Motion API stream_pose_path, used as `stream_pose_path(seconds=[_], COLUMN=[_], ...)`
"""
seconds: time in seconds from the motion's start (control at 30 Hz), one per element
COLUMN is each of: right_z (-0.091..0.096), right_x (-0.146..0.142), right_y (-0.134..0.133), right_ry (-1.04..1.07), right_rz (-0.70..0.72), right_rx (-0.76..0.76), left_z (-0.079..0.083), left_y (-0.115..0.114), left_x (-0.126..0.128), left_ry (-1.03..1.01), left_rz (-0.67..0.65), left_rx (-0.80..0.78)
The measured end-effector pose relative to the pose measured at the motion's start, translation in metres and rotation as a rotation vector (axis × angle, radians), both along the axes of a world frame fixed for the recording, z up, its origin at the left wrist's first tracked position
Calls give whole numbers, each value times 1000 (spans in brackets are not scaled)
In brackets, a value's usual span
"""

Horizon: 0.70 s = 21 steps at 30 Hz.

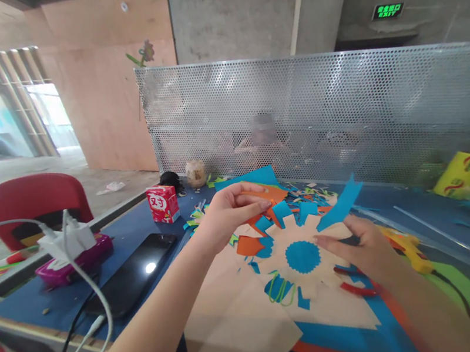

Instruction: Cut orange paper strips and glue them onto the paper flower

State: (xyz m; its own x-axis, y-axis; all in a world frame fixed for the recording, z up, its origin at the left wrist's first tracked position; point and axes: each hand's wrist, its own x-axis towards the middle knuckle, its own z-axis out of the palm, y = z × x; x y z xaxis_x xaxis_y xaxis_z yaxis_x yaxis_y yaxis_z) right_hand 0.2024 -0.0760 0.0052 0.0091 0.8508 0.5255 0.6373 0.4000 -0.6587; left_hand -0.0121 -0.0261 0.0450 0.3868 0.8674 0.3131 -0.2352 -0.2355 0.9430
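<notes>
My right hand [357,246] pinches the edge of a cream paper flower cutout [288,233], thumb on its face. A scalloped blue disc [304,256] sits in the cutout's middle, and blue tabs and an orange tab [249,245] stand around its rim. A longer blue paper strip [342,202] sticks out at the upper right, close to my right fingers. At the cutout's upper edge, my left hand [240,208] is closed with thumb and fingertips on a small orange paper piece [273,214]. Part of that piece is hidden by the fingers.
Cream sheets [237,330] lie below, beside green string [281,289] and a red-handled tool [357,289]. A yellow glue gun [411,249] lies right. Phone [135,275], cables, power strip [72,258] and red box [163,204] are left. A perforated metal screen [318,109] stands behind paper scraps.
</notes>
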Motion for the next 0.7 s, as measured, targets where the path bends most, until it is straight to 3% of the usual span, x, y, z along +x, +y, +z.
stream_pose_path(seconds=[0.07, 0.13, 0.27, 0.43, 0.53, 0.7], right_z=[2, 5, 9, 8, 8, 11], right_x=[1, 1, 2, 6, 7, 6], right_y=[0, -1, -2, -8, -12, -15], right_ry=[-100, -199, -285, -427, -475, -533], right_rz=[29, 78, 166, 232, 228, 225], right_rx=[116, 312, 719, 940, 978, 976], left_z=[2, 4, 7, 8, 9, 10], left_y=[-3, -10, -27, -36, -37, -39], left_x=[0, 0, -1, -2, -1, 0], left_ry=[11, 37, 169, 371, 403, 389], left_rz=[-13, -34, 45, 112, 102, 88], left_rx=[60, 215, 752, 1192, 1310, 1286])
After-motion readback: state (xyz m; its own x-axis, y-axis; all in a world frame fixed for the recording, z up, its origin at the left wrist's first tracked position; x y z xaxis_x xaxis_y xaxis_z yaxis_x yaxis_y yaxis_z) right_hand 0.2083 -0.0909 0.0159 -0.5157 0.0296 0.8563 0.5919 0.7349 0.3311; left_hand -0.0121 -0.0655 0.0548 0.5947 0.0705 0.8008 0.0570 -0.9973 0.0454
